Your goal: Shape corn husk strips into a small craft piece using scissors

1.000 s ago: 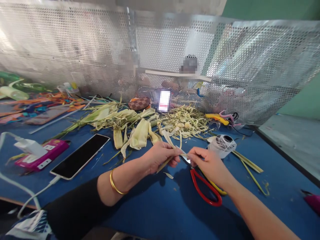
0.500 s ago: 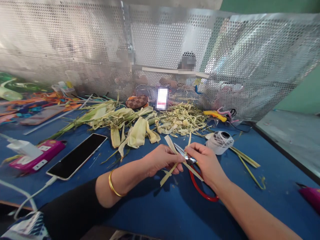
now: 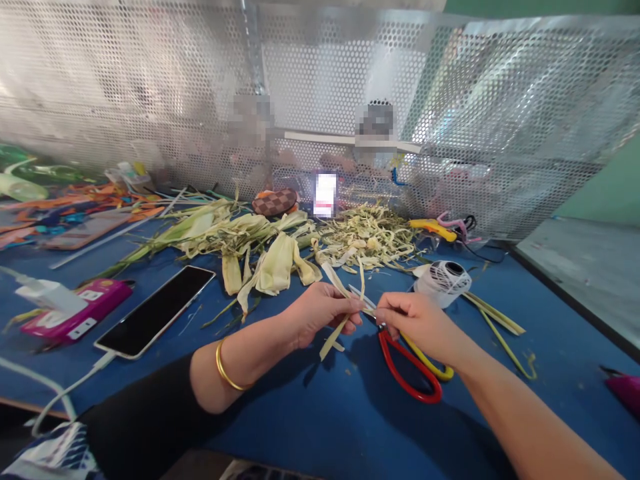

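My left hand [image 3: 333, 312] is closed in a pinch on several pale corn husk strips [image 3: 333, 339], which cross at its fingertips and stick out above and below. My right hand [image 3: 413, 323] is closed beside it, its curled fingers on the end of a husk strip that runs from the left fingertips; the fingertips are partly hidden. Directly beneath the right hand lies a pair of scissors [image 3: 407, 373] with one red and one yellow handle loop, blades pointing away under the strips. Behind it stands a spool of white thread [image 3: 443, 283].
Husk leaves [image 3: 277, 263] and a heap of thin husk shreds [image 3: 373, 237] lie along the back. At left are a phone [image 3: 156, 310] on a cable and a magenta power strip [image 3: 77, 310]. Yellow-handled pliers [image 3: 433, 229] lie near the perforated metal screen [image 3: 320, 80]; people sit behind it.
The right hand has shifted right and turned palm down, drawing a strip end with it. More of the yellow handle shows. My left hand stays nearly in place.
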A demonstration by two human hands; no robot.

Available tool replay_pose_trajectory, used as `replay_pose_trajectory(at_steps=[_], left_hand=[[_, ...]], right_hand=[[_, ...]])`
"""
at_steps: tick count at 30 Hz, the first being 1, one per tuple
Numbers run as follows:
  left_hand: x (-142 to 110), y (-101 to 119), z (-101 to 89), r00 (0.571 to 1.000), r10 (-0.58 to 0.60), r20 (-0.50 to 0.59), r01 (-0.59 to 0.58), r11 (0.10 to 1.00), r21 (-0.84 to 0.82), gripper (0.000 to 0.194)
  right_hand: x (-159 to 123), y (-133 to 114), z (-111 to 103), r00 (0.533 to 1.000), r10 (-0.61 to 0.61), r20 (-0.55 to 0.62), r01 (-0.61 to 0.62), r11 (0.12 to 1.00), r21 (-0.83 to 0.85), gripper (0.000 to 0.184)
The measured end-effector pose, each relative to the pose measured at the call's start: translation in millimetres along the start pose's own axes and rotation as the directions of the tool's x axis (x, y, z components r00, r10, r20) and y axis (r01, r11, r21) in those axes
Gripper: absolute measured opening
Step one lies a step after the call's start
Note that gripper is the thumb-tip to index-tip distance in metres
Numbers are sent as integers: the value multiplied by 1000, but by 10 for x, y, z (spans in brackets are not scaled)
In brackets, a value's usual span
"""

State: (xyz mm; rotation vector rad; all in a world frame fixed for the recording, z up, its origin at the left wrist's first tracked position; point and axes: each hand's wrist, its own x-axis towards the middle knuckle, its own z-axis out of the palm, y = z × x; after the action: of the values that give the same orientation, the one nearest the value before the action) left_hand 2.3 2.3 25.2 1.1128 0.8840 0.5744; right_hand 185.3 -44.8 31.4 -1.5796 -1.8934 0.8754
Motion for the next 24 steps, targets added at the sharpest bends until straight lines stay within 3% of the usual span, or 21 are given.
replay_pose_trajectory(at_steps=[4,6,9,11,15,17,24], left_hand=[[5,-12,16,999,20,-31,-21,999,-31,12],[3,-19,23,998,25,-55,-27,999,-22,11],[-19,-49,62,1000,-1,-19,2,996,85,11],[-45,-78,109,999,-25,39,17,981,191,12],[-94,-119,192,993,-42,112,5,950,311,19],[-104,-127,209,994,-35,106,0,950,314,21],[-87,-157,197,990,-34,134,1,970,243,17]], right_hand=[[-9,19,-63,999,-41,25,42,998,-43,28],[-25,0,-79,982,-133,-133,119,987,-105,26],[-36,-44,-43,851,-338,-402,254,935,-248,20],[-28,-65,28,811,-418,-410,305,899,-313,17],[-1,-79,213,858,-386,-339,296,911,-288,8],[1,-84,281,873,-347,-343,271,929,-252,13],[47,-22,351,809,-361,-464,261,928,-267,17]])
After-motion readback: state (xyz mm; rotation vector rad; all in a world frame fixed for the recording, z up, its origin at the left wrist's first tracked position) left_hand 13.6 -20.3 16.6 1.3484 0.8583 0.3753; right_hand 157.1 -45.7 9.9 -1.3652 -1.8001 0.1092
